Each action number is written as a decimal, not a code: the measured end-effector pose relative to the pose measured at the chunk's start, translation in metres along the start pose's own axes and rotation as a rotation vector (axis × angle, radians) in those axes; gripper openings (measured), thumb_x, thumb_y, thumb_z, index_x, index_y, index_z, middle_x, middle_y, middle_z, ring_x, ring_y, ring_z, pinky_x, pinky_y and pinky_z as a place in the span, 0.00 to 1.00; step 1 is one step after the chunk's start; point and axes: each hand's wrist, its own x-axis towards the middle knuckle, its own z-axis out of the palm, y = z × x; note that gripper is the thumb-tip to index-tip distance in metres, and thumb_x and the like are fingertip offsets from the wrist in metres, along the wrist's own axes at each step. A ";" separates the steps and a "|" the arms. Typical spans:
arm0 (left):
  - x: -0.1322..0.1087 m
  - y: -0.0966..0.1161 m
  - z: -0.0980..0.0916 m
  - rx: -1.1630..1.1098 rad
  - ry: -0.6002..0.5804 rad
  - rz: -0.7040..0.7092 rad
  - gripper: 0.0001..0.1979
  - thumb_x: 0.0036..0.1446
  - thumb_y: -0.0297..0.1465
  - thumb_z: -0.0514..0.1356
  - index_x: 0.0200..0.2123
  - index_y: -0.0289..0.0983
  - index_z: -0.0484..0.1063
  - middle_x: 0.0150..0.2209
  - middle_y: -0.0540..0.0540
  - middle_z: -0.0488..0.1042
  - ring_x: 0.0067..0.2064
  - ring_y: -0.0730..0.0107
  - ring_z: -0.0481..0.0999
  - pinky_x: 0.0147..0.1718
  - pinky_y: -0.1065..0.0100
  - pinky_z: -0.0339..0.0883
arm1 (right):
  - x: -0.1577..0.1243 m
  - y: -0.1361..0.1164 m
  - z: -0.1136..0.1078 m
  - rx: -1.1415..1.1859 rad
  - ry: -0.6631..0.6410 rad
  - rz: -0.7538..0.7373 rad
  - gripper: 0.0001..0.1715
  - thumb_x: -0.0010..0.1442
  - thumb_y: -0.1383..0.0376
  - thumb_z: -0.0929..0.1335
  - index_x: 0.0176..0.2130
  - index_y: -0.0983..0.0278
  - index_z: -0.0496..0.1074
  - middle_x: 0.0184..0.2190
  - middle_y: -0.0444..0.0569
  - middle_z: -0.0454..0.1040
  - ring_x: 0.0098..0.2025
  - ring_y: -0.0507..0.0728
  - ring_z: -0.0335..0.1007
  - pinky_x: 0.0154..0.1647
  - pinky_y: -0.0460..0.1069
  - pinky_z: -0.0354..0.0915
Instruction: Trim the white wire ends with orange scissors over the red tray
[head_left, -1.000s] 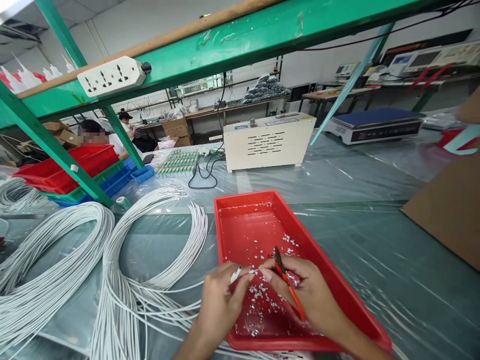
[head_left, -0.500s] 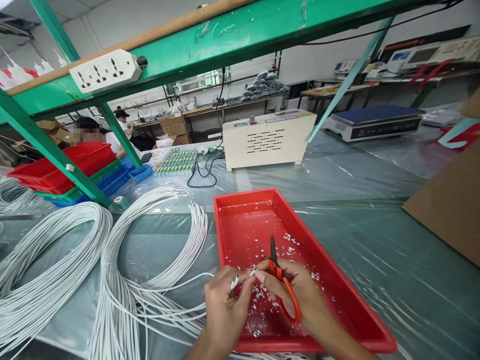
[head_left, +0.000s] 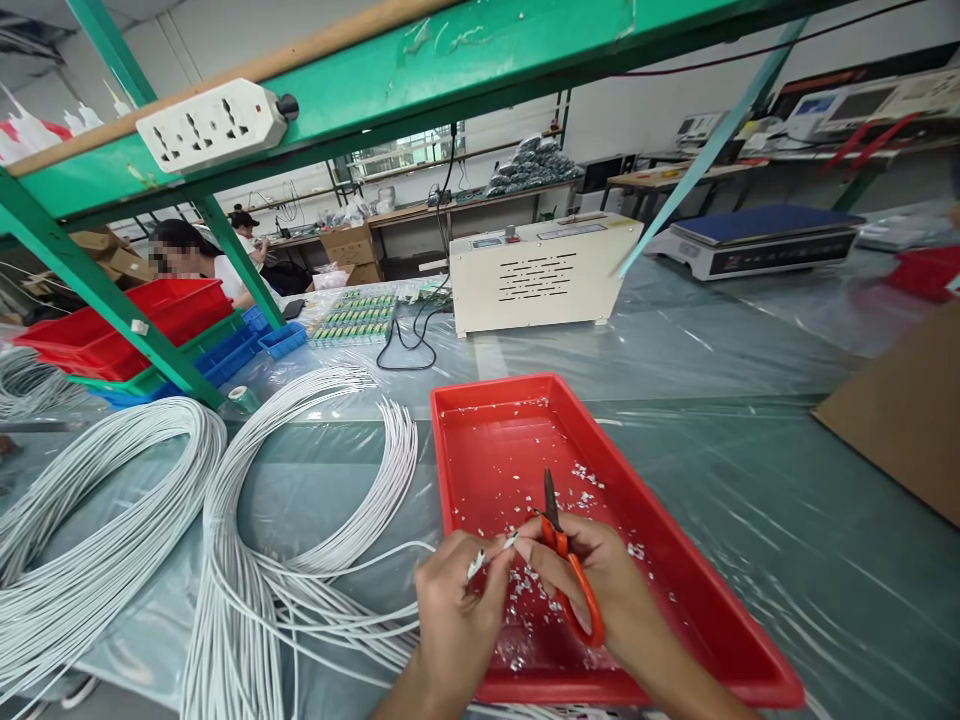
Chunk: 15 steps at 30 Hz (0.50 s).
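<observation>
Over the red tray (head_left: 487, 420), my left hand (head_left: 457, 595) is closed on the ends of white cables (head_left: 475, 566), pinching one short tip between thumb and forefinger. My right hand (head_left: 592, 570) carries orange-handled scissors (head_left: 581, 600), their dark blades pointing up and away. Its thumb and forefinger meet the same cable tip beside my left fingertips. Small white scraps (head_left: 529, 590) are scattered on the tray floor. From the left, a large coil of white cable (head_left: 225, 520) runs toward my left hand.
Another white cable coil (head_left: 112, 500) lies farther left. Behind the tray stand a cream machine (head_left: 540, 275) and a blue-topped scale (head_left: 757, 240). A green frame with a power strip (head_left: 214, 125) crosses overhead. Cardboard (head_left: 900, 410) stands at right. Two people sit in the background.
Both hands keep nearly the same pose at the cable tip. The view has shifted slightly. In the background, the nearer person's head has turned or lifted.
</observation>
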 end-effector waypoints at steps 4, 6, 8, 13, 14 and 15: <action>0.002 0.001 0.000 -0.044 -0.063 -0.089 0.07 0.54 0.28 0.59 0.26 0.34 0.76 0.22 0.47 0.74 0.24 0.70 0.71 0.26 0.71 0.62 | 0.001 -0.003 0.002 0.005 0.014 -0.015 0.11 0.44 0.61 0.73 0.21 0.64 0.69 0.14 0.38 0.58 0.18 0.48 0.51 0.18 0.43 0.52; 0.004 0.001 -0.002 -0.085 -0.099 -0.125 0.07 0.54 0.29 0.60 0.27 0.35 0.77 0.22 0.47 0.75 0.25 0.70 0.71 0.26 0.71 0.62 | 0.001 -0.004 0.003 0.006 0.017 -0.020 0.12 0.43 0.61 0.73 0.20 0.64 0.67 0.15 0.38 0.59 0.17 0.48 0.51 0.18 0.43 0.52; 0.007 0.002 -0.004 -0.125 -0.132 -0.145 0.07 0.54 0.29 0.59 0.29 0.35 0.78 0.23 0.48 0.75 0.25 0.70 0.71 0.27 0.71 0.62 | 0.001 -0.005 0.003 0.002 0.019 -0.022 0.12 0.44 0.62 0.72 0.21 0.64 0.67 0.14 0.37 0.58 0.16 0.47 0.48 0.17 0.43 0.50; 0.009 0.001 -0.007 -0.173 -0.212 -0.136 0.09 0.57 0.29 0.56 0.32 0.37 0.77 0.25 0.48 0.75 0.29 0.69 0.72 0.30 0.71 0.63 | 0.001 -0.006 0.003 -0.034 0.009 -0.048 0.11 0.46 0.61 0.71 0.21 0.64 0.67 0.14 0.37 0.57 0.16 0.47 0.49 0.18 0.43 0.52; 0.009 0.001 -0.007 -0.169 -0.221 -0.133 0.10 0.58 0.29 0.55 0.32 0.36 0.77 0.25 0.48 0.74 0.29 0.69 0.72 0.30 0.71 0.62 | 0.001 -0.007 0.003 -0.046 0.008 -0.057 0.12 0.46 0.61 0.71 0.21 0.64 0.67 0.15 0.38 0.59 0.17 0.48 0.51 0.19 0.43 0.53; 0.008 0.001 -0.007 -0.161 -0.225 -0.130 0.10 0.58 0.29 0.54 0.31 0.36 0.76 0.25 0.48 0.74 0.28 0.69 0.72 0.30 0.71 0.62 | 0.001 -0.007 0.003 -0.059 0.006 -0.065 0.12 0.47 0.60 0.71 0.20 0.64 0.67 0.16 0.39 0.60 0.18 0.48 0.52 0.20 0.44 0.54</action>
